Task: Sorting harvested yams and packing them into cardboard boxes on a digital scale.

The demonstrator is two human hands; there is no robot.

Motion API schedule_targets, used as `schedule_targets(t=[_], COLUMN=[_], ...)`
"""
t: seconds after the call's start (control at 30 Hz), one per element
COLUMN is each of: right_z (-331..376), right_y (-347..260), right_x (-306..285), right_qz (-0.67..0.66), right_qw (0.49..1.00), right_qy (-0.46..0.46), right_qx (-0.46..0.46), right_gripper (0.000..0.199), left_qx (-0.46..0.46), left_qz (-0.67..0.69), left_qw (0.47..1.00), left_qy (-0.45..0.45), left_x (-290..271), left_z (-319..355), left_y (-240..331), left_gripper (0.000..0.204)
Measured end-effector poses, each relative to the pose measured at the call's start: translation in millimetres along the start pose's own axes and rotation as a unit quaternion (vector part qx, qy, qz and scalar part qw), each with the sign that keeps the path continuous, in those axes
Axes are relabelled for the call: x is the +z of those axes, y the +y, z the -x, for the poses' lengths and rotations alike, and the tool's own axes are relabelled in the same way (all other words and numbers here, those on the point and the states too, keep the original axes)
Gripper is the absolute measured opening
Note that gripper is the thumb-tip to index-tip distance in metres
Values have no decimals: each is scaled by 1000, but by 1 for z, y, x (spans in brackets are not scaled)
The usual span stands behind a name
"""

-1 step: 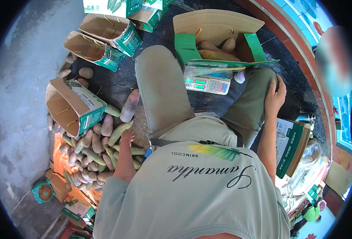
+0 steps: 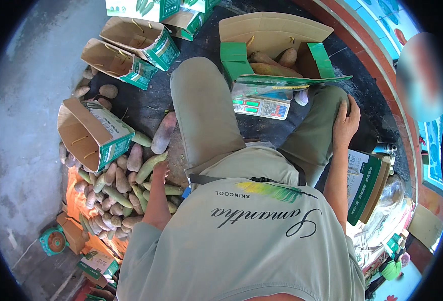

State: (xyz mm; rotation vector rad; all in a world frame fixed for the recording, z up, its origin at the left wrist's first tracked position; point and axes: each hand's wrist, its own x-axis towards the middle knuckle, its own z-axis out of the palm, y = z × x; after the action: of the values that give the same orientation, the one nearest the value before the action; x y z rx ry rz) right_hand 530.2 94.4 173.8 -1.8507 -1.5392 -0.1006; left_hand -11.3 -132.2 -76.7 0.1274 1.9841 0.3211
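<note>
My left hand (image 2: 160, 171) hangs beside a heap of long, thick vegetables, some green and some brownish pink, whose exact kind I cannot make out. Its partly visible fingers are loosely apart, next to a long green vegetable (image 2: 151, 166), and no held thing shows. On my right knee rests my right hand (image 2: 348, 122), open, with its fingers spread over the trouser leg. Beyond my knees, an open green-and-brown carton (image 2: 276, 25) holds several of the vegetables (image 2: 287, 58). It sits on a digital scale (image 2: 260, 107) with a lit display.
Another open carton (image 2: 92, 131) lies tilted by the heap, with a large pinkish vegetable (image 2: 164, 133) nearby. More open cartons (image 2: 131, 39) stand at the far left. To my right are a carton (image 2: 363, 186) and clear plastic (image 2: 391, 193). A blurred patch (image 2: 424, 75) lies at the far right.
</note>
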Motion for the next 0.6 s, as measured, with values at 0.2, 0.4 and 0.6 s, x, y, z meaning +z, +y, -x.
schedule_targets(t=[0.2,0.4,0.6], right_z=[1,-1,-1], right_y=[0,1,4], right_x=[-1,-3,-5], right_qz=[6,14,1], right_qw=[1000,1000,1000], right_qy=[0,-8,-11], right_qx=[-2,-8,4], right_gripper=[33,32,33], left_qx=[52,37,75], left_qz=[40,51,19], left_qw=[998,998,997], left_qy=[14,9,24], left_x=[13,20,25], left_z=[2,7,9], left_y=[16,23,22], left_gripper=[20,14,12])
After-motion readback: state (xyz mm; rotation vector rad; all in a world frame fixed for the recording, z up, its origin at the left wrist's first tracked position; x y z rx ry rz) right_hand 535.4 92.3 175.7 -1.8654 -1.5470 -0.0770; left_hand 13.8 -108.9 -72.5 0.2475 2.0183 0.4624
